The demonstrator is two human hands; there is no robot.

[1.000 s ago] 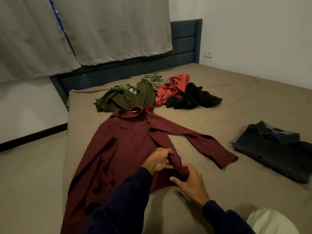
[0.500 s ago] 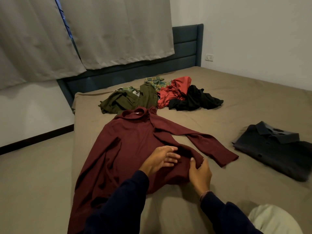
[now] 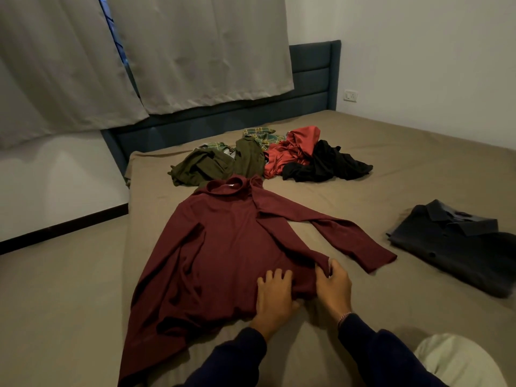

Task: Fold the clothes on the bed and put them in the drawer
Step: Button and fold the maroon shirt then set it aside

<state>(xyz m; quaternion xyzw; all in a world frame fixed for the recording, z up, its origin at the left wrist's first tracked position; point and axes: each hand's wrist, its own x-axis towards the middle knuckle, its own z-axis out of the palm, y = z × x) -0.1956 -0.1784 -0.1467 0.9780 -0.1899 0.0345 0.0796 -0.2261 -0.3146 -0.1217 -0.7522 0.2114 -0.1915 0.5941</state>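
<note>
A maroon long-sleeved top (image 3: 223, 247) lies spread on the bed (image 3: 391, 169), collar away from me, one sleeve stretched to the right. My left hand (image 3: 275, 298) presses flat on its lower hem with fingers spread. My right hand (image 3: 332, 289) pinches the hem's right corner between thumb and fingers. A folded dark shirt (image 3: 460, 244) lies at the right. Beyond the collar sits a pile of unfolded clothes: olive green (image 3: 212, 166), plaid (image 3: 262, 136), red (image 3: 293, 150) and black (image 3: 326, 163). No drawer is in view.
A dark blue headboard (image 3: 312, 76) stands behind the pile, with grey curtains (image 3: 181, 51) hanging over it. The bed's left edge drops to the floor (image 3: 55, 289). A wall socket (image 3: 350, 95) is on the right wall. My knee (image 3: 460, 361) shows at the bottom right.
Both hands have spread the bunched hem out to the right. My left hand went from gripping the cloth to lying flat on it; my right hand shifted right along the hem.
</note>
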